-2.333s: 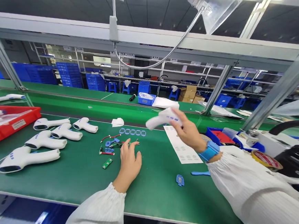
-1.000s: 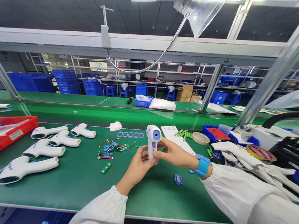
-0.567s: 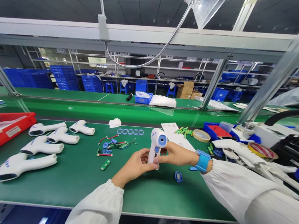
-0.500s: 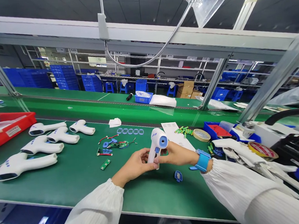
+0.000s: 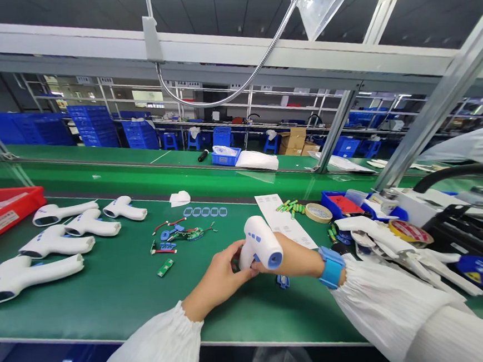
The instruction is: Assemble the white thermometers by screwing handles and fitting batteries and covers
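A white infrared thermometer gun (image 5: 259, 236) with blue buttons is held above the green bench, its blue-ringed nose tilted down toward me. My left hand (image 5: 226, 274) is closed round its handle, thumb in front. From the right, my right hand (image 5: 289, 258) grips the handle near the trigger; its fingers are mostly hidden behind the gun's head. Just below lies a small blue part (image 5: 283, 281), partly covered by my hand. To the left rest a green circuit board (image 5: 165, 267) and a wired board (image 5: 193, 234) with blue pieces.
Several white thermometer housings (image 5: 27, 274) lie on the left, beside a red bin (image 5: 14, 213). A row of blue frames (image 5: 205, 211) lies farther back. On the right are a paper sheet (image 5: 284, 222), green batteries (image 5: 291, 207), a tape roll (image 5: 318, 213) and piled white shells (image 5: 380, 237).
The thermometer has tipped forward, its nose now lower and farther right, so its top buttons show. My right hand has turned behind it. The whole view has shifted slightly.
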A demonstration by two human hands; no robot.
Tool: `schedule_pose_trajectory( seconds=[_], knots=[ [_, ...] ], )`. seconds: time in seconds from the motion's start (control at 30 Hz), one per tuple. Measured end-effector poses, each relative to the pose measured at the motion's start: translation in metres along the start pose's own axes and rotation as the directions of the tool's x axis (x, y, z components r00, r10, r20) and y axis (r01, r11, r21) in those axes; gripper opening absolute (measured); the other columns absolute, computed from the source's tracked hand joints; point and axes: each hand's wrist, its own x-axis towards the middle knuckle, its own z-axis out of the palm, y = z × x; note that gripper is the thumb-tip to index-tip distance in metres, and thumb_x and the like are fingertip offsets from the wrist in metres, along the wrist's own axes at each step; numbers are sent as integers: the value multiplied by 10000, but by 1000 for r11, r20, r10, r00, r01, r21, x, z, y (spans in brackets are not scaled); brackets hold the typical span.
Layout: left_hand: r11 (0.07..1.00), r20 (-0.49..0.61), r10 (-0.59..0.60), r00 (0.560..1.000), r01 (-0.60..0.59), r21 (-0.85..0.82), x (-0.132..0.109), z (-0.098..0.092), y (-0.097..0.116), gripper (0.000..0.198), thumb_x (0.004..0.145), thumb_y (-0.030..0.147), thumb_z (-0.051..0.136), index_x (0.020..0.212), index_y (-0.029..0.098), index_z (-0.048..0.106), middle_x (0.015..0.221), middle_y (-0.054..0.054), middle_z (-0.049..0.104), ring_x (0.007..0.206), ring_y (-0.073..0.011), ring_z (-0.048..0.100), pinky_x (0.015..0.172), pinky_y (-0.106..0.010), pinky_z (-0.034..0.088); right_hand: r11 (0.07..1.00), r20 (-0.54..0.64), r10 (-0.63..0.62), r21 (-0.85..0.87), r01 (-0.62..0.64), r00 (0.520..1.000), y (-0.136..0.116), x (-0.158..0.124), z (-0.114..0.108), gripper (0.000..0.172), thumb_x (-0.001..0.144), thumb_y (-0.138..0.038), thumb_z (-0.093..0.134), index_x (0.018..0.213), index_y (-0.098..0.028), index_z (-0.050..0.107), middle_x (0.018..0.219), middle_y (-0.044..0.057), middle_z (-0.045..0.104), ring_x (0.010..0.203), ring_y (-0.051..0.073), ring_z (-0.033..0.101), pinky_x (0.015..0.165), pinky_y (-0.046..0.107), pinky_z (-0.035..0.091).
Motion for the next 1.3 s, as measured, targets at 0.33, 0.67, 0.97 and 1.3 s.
schedule_pose_trajectory(
  seconds=[0.33, 0.67, 0.97, 1.3],
  knots=[
    [526, 441, -224, 869, 489, -696, -12, 0, 17, 430, 730, 511, 617, 924, 129, 595, 752, -75, 658, 614, -223, 648, 586, -337, 513, 902, -61, -99, -427, 64, 993, -17, -15, 16, 424, 735, 12, 439, 1131, -121, 514, 1144, 176, 525, 979, 283, 527, 812, 462, 445],
    [542, 165, -399, 902, 377, -751, -55, -9, 5, 345, 674, 351, 748, 917, 157, 597, 746, -29, 619, 653, -165, 604, 568, -245, 466, 873, 164, 111, -487, -18, 980, 25, -69, 10, 365, 822, -16, 389, 1082, -145, 610, 1030, 128, 635, 876, 259, 588, 771, 425, 487],
    [879, 92, -295, 951, 308, -365, -86, 28, -8, 547, 688, 511, 696, 1120, 197, 580, 907, -43, 654, 802, -185, 567, 706, -256, 440, 974, -24, 223, 44, -222, 974, -1, -69, 13, 182, 921, -266, 420, 1027, -187, 544, 849, 42, 653, 754, 150, 610, 690, 271, 485],
    [965, -47, -185, 982, 172, -200, -103, 39, 4, 408, 637, 443, 745, 1007, 280, 688, 899, -7, 672, 917, -232, 574, 791, -247, 426, 582, 221, 319, 722, -375, 922, -45, -69, 15, 300, 766, -376, 669, 944, -143, 606, 653, -36, 495, 582, 73, 425, 568, 213, 345]
  ],
)
